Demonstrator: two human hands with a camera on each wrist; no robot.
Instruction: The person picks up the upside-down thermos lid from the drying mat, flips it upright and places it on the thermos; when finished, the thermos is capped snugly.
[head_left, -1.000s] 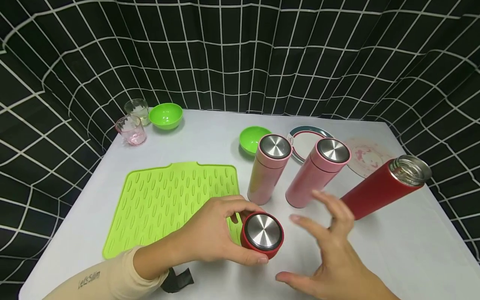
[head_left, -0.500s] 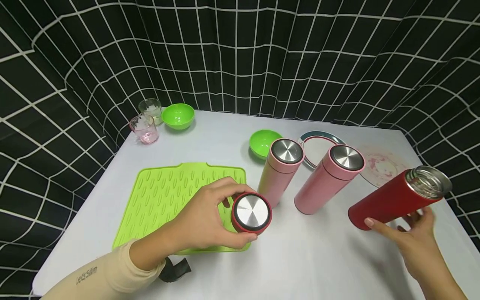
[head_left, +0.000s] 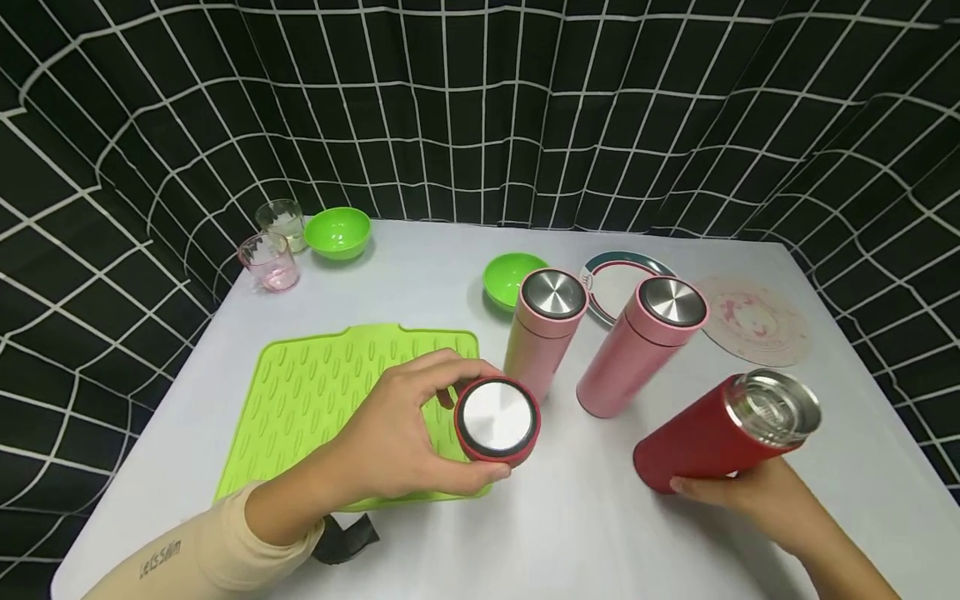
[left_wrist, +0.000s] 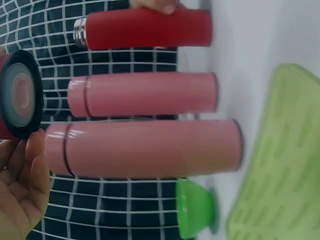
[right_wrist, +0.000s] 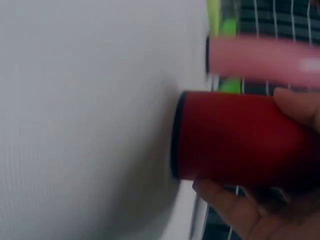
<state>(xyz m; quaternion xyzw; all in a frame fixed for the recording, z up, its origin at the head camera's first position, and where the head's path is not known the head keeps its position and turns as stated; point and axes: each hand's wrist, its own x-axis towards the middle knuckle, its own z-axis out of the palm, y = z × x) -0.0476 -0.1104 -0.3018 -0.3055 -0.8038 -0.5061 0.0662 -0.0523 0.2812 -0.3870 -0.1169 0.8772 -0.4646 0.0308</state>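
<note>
In the head view my left hand (head_left: 397, 433) pinches a red bottle lid (head_left: 497, 418) with a shiny silver top, held above the table beside the green mat. Its dark underside, with a ring inside, shows in the left wrist view. My right hand (head_left: 765, 500) grips the lower part of a red thermos bottle (head_left: 693, 437), whose bare steel mouth (head_left: 776, 407) faces up. Whether the bottle's base touches the table I cannot tell. Two pink thermos bottles, the nearer-left one (head_left: 543, 354) and the other (head_left: 626, 371), stand with lids on between my hands.
A lime green drying mat (head_left: 322, 392) lies at left, with a black strap (head_left: 345, 540) near my left sleeve. Behind are green bowls (head_left: 337, 235) (head_left: 512, 279), a pink glass (head_left: 272, 265), a clear glass (head_left: 282, 221), a rimmed plate (head_left: 611, 287) and a pink-patterned plate (head_left: 753, 321).
My right hand has gone from open beside the lid to gripping the red thermos bottle, then brought it left and nearer. The left hand keeps hold of the lid, now slightly further left.
</note>
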